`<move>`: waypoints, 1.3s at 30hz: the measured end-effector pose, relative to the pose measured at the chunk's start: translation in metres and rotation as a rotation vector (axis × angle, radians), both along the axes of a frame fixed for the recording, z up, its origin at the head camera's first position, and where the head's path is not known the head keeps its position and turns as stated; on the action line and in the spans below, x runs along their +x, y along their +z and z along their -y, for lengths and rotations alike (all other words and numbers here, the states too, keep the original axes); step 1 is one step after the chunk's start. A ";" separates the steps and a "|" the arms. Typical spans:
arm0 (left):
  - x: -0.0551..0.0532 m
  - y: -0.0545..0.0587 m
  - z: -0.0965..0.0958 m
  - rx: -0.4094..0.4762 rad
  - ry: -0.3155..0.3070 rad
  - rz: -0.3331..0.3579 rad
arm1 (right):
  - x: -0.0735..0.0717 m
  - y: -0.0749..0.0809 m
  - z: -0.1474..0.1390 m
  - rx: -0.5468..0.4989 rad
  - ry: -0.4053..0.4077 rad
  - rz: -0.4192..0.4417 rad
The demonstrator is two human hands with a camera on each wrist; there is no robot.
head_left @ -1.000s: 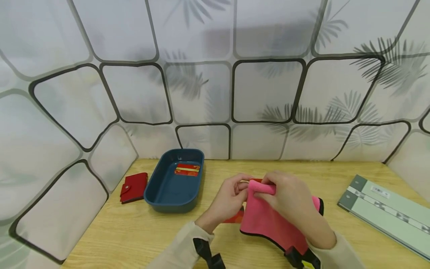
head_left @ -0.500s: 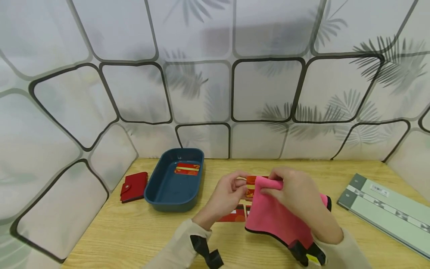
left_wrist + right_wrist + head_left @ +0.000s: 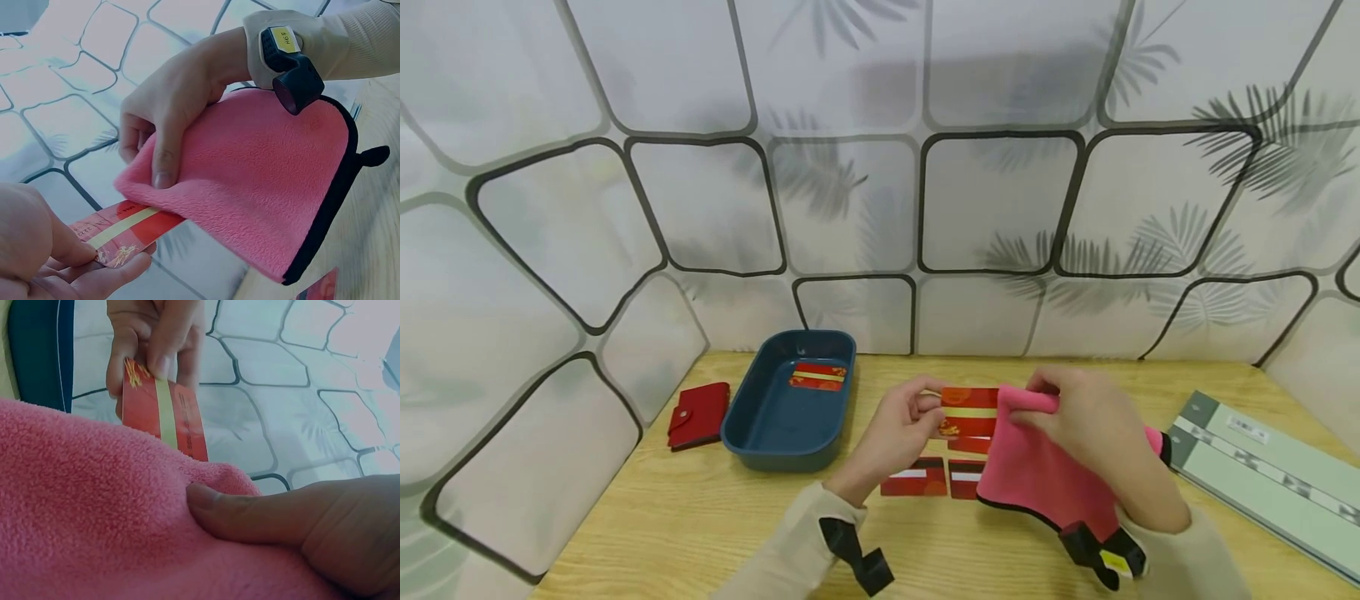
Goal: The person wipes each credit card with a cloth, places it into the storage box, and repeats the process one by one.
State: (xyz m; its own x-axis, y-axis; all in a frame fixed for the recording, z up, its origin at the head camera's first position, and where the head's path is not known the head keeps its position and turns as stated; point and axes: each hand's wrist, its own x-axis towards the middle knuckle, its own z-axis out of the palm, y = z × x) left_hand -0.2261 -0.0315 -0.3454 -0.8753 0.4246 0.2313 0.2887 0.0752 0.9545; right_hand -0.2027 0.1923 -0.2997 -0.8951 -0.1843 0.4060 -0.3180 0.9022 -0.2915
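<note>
The left hand (image 3: 895, 429) pinches a red card (image 3: 970, 397) with a yellow stripe between thumb and fingers, holding it up over the table (image 3: 625, 533). The right hand (image 3: 1090, 417) grips a pink cloth (image 3: 1045, 475) with black edging, thumb on the near face, and the cloth's folded edge laps over the card's right end.

On the table below lie a left-hand card (image 3: 913, 479) and a right-hand card (image 3: 964, 479), side by side, with a farther card (image 3: 968, 445) behind them. To the left stands a blue tray (image 3: 778, 425), with a striped card (image 3: 817, 377) lying flat inside near its far right corner. A red wallet (image 3: 700, 415) with a snap sits just left of the tray. A pale green book (image 3: 1262, 467) lies to the right, and a patterned curtain (image 3: 850, 208) backs everything.

The hanging cloth stands in front of part of the right-hand card, and the held card and cloth partly cover the farther card. The book's right end is cut off by the head view's edge. Most of the right hand's fingers are hidden behind the cloth, and the small print on the held card is too blurred to read.
</note>
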 end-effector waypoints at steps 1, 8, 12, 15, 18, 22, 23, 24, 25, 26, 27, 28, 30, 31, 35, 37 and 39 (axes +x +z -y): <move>0.000 0.000 0.001 -0.006 0.014 0.004 | -0.001 0.001 -0.002 0.003 -0.007 0.004; -0.004 0.005 0.013 0.043 0.098 0.055 | -0.003 0.002 -0.018 0.027 -0.104 -0.008; -0.006 0.009 0.017 0.050 0.118 0.042 | -0.002 0.003 -0.023 0.022 -0.125 -0.019; -0.006 0.011 0.018 0.058 0.137 0.031 | -0.002 0.004 -0.021 0.027 -0.108 -0.028; -0.007 0.011 0.018 0.060 0.167 0.028 | -0.003 0.005 -0.018 0.030 -0.089 -0.031; -0.007 0.011 0.017 0.065 0.200 0.027 | -0.002 0.006 -0.017 0.028 -0.081 -0.025; -0.007 0.011 0.017 0.067 0.201 0.034 | -0.002 0.006 -0.017 0.029 -0.082 -0.022; -0.006 0.012 0.017 0.070 0.200 0.039 | -0.002 0.006 -0.018 0.028 -0.085 -0.016; -0.005 0.012 0.018 0.068 0.198 0.046 | -0.001 0.006 -0.018 0.026 -0.085 -0.010; -0.005 0.012 0.018 0.064 0.196 0.052 | -0.001 0.006 -0.019 0.026 -0.086 -0.008; -0.004 0.012 0.019 0.060 0.200 0.061 | -0.001 0.006 -0.019 0.023 -0.084 -0.004; -0.004 0.012 0.020 0.056 0.202 0.068 | -0.001 0.006 -0.019 0.022 -0.083 -0.003; -0.005 0.014 0.022 0.048 0.218 0.073 | -0.001 0.006 -0.019 0.023 -0.080 -0.009; -0.005 0.015 0.024 0.044 0.231 0.076 | -0.001 0.006 -0.019 0.024 -0.077 -0.012; -0.008 0.022 0.034 0.032 0.298 0.078 | 0.000 0.006 -0.016 0.026 -0.070 -0.013; -0.010 0.025 0.042 0.020 0.332 0.074 | 0.001 0.007 -0.014 0.027 -0.060 -0.013; -0.012 0.026 0.052 0.005 0.356 0.077 | 0.001 0.006 -0.011 0.025 -0.046 -0.014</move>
